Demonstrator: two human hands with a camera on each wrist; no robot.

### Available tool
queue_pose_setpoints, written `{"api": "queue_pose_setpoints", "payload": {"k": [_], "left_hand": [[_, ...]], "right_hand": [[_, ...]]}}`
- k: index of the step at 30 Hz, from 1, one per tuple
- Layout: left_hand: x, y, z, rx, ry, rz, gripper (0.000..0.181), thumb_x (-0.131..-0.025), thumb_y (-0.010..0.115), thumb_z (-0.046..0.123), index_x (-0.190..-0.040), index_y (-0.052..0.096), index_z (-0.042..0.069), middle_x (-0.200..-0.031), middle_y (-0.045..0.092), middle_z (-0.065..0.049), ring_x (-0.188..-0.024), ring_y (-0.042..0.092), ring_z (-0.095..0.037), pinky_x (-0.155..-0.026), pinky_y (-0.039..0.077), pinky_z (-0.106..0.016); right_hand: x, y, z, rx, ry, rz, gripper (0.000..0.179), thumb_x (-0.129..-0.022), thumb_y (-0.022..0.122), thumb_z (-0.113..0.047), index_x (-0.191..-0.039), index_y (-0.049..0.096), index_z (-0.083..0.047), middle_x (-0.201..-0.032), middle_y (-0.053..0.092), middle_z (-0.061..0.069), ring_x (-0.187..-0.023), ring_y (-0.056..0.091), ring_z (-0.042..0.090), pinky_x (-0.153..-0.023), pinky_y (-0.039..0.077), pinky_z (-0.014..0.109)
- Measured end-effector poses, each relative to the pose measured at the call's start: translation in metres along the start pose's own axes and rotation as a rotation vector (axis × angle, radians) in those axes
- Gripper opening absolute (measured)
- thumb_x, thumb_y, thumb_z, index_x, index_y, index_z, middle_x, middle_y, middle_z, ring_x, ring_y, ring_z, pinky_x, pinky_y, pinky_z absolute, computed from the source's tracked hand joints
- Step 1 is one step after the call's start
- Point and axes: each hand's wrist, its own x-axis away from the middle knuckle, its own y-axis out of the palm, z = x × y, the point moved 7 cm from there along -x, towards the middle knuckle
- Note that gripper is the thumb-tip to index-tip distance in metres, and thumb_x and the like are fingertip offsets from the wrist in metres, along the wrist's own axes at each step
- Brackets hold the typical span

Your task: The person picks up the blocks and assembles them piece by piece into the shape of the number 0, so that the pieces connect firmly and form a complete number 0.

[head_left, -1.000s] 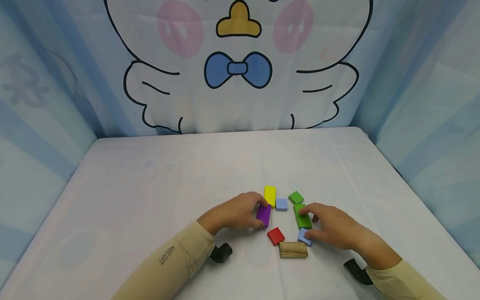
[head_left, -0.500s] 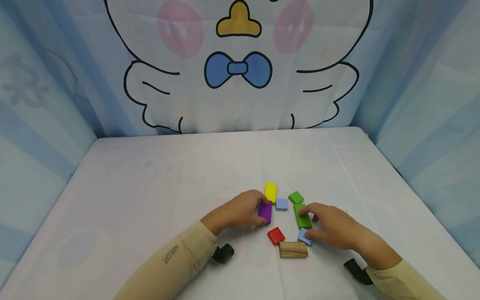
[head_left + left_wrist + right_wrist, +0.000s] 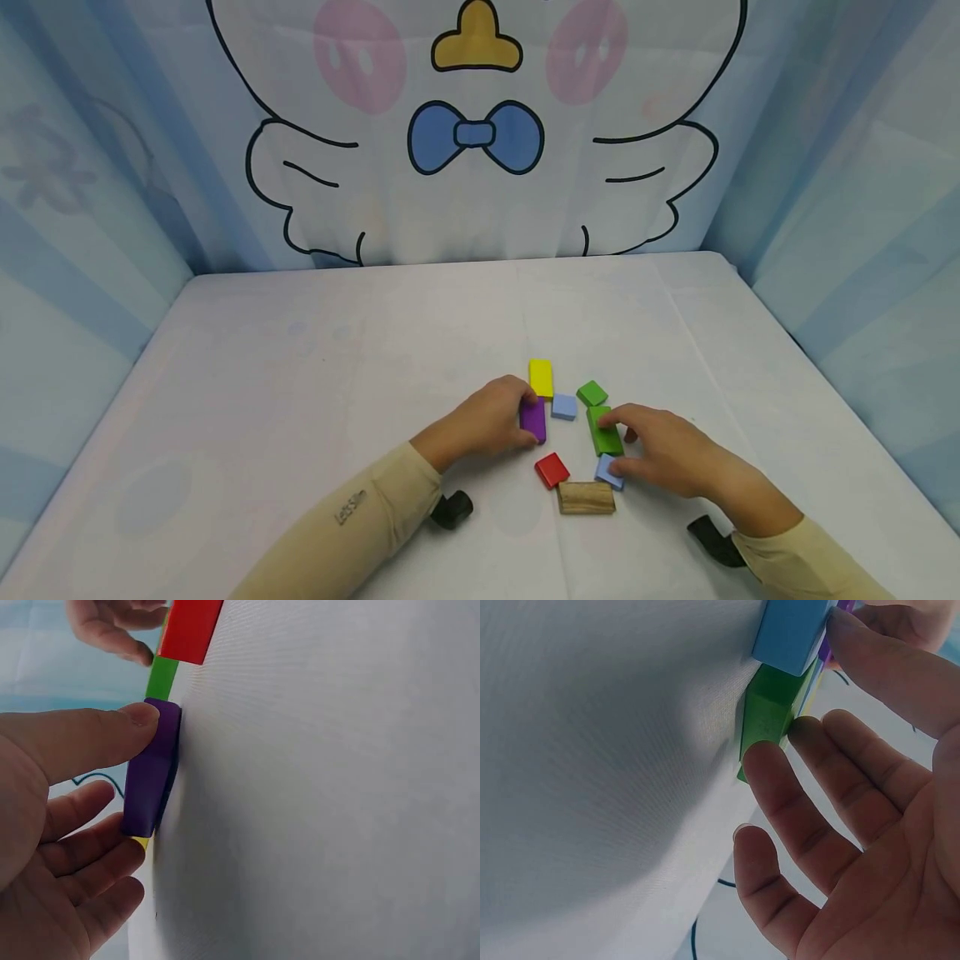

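Note:
My left hand (image 3: 487, 421) holds a purple block (image 3: 534, 422) lengthwise, thumb on its near end and fingers at its far end. Straight beyond it lies a yellow block (image 3: 541, 377). My right hand (image 3: 671, 454) rests on the right side of the arrangement: the index finger lies on a long green block (image 3: 607, 442), and the thumb touches a light-blue block (image 3: 604, 472) below it. In the right wrist view the other fingers are loosely spread beside the green block (image 3: 769, 712). A red block (image 3: 552, 471) and a wood-coloured block (image 3: 587, 498) lie nearest the person.
A small light-blue block (image 3: 563, 407) sits right of the yellow one, and a turned green block (image 3: 592, 393) lies past the long green one. White cloth covers the table (image 3: 337, 350). A printed curtain (image 3: 480, 208) stands behind, with blue curtains at both sides.
My left hand has slid the purple block forward and slightly right, and the yellow block has moved forward with it. My right hand and the other blocks have stayed in place.

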Motion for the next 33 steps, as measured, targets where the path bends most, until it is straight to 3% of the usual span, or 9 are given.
{"api": "queue_pose_setpoints", "payload": {"k": [6, 16, 24, 33], "left_hand": [[-0.0002, 0.0017, -0.0004, -0.009, 0.0, 0.0, 0.053, -0.084, 0.084, 0.023, -0.126, 0.06, 0.002, -0.124, 0.058, -0.01, -0.108, 0.054, -0.019, -0.099, 0.045, -0.028], [0.0023, -0.0033, -0.0055, 0.018, -0.051, -0.036, 0.053, -0.087, 0.08, 0.021, -0.132, 0.057, 0.005, -0.127, 0.057, -0.008, -0.112, 0.054, -0.018, -0.1, 0.045, -0.031], [0.0008, -0.0016, -0.0047, 0.028, -0.003, -0.024, 0.047, -0.088, 0.079, 0.018, -0.127, 0.06, 0.002, -0.124, 0.059, -0.009, -0.111, 0.055, -0.019, -0.101, 0.044, -0.03], [0.0021, 0.0017, -0.0017, 0.029, 0.001, -0.022, 0.047, -0.086, 0.081, 0.021, -0.124, 0.061, 0.002, -0.122, 0.06, -0.007, -0.109, 0.056, -0.018, -0.099, 0.045, -0.028]], "right_hand": [[-0.0004, 0.0005, 0.0, 0.007, 0.003, -0.001, 0.052, -0.081, 0.084, -0.026, -0.125, 0.062, -0.009, -0.11, 0.064, 0.001, -0.09, 0.058, 0.019, -0.079, 0.052, 0.04], [-0.0003, 0.0009, 0.0002, -0.003, 0.02, -0.012, 0.053, -0.081, 0.084, -0.027, -0.126, 0.063, -0.009, -0.111, 0.064, 0.002, -0.091, 0.058, 0.019, -0.08, 0.052, 0.041], [0.0, 0.0008, -0.0001, -0.007, 0.025, -0.01, 0.052, -0.081, 0.084, -0.026, -0.126, 0.063, -0.009, -0.11, 0.064, 0.001, -0.091, 0.058, 0.019, -0.079, 0.052, 0.04], [-0.0004, 0.0014, 0.0002, 0.002, 0.016, -0.007, 0.053, -0.081, 0.084, -0.026, -0.126, 0.063, -0.009, -0.111, 0.064, 0.001, -0.092, 0.058, 0.019, -0.079, 0.052, 0.04]]}}
